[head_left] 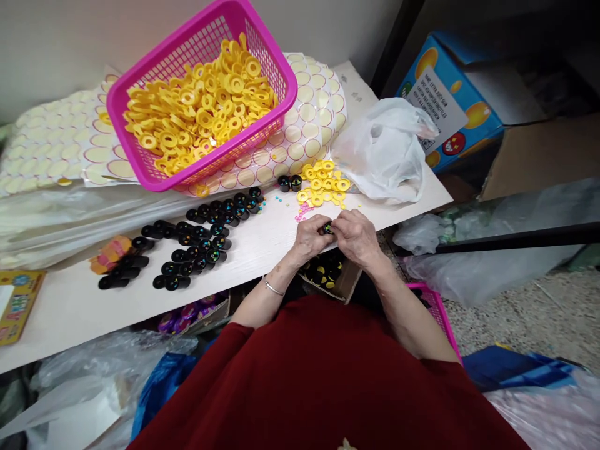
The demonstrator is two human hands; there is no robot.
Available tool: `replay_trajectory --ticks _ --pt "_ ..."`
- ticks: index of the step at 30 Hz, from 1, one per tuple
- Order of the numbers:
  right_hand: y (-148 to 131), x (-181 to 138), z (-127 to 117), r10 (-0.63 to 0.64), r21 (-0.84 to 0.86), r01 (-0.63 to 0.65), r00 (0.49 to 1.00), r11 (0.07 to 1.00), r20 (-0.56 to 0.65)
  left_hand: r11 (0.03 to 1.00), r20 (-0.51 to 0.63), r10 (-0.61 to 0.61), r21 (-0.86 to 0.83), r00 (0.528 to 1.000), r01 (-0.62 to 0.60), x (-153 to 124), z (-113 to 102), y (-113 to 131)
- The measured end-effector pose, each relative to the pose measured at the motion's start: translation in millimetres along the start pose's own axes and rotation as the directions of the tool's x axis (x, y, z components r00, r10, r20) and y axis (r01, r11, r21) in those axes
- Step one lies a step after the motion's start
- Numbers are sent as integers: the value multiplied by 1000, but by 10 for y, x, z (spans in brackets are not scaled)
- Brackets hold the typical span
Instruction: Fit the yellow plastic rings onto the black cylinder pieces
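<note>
Between my two hands, at the table's front edge, is a small black cup [327,228] with bits of colour inside. My left hand [309,237] is closed around it from the left. My right hand [357,236] is closed with its fingertips pinched at the cup's right side; whether they hold some small piece as well is hidden. Just beyond my hands lie small pink beads [304,212] and a loose pile of yellow ring-shaped pieces with tabs [323,181]. Below my hands, a cardboard box [347,281] holds black and yellow pieces.
A pink basket [154,178] of yellow pieces stands at the back on sticker sheets [304,112]. Several black cups [201,244] cover the table's left part. A white plastic bag [384,150] sits at the right end, near a blue carton [450,112].
</note>
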State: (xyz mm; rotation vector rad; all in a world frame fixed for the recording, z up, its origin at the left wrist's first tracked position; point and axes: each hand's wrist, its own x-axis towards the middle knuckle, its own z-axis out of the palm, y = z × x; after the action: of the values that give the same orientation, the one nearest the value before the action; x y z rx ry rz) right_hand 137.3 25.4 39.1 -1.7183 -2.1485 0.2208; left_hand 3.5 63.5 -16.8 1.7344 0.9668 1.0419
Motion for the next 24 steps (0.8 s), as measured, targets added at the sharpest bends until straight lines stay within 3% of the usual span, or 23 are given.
replay_trajectory --ticks 5,11,16,20,24 --pt "46 34 -11 -47 -1 47 998 999 51 1000 2 -9 13 1000 9 1 -4 -1" --pt "73 -14 48 -67 65 70 997 995 -47 1000 5 3 -6 1000 -3 10 -1 -24" --pt "-10 33 -16 -117 -56 121 991 991 66 1000 18 -9 13 1000 9 -2 -11 -22" --pt "-1 86 -26 -41 6 41 994 999 100 1000 21 6 -6 1000 -6 -1 -8 -28" --pt "33 55 53 108 262 -104 994 960 0 1000 29 -23 -5 999 23 9 0 -40"
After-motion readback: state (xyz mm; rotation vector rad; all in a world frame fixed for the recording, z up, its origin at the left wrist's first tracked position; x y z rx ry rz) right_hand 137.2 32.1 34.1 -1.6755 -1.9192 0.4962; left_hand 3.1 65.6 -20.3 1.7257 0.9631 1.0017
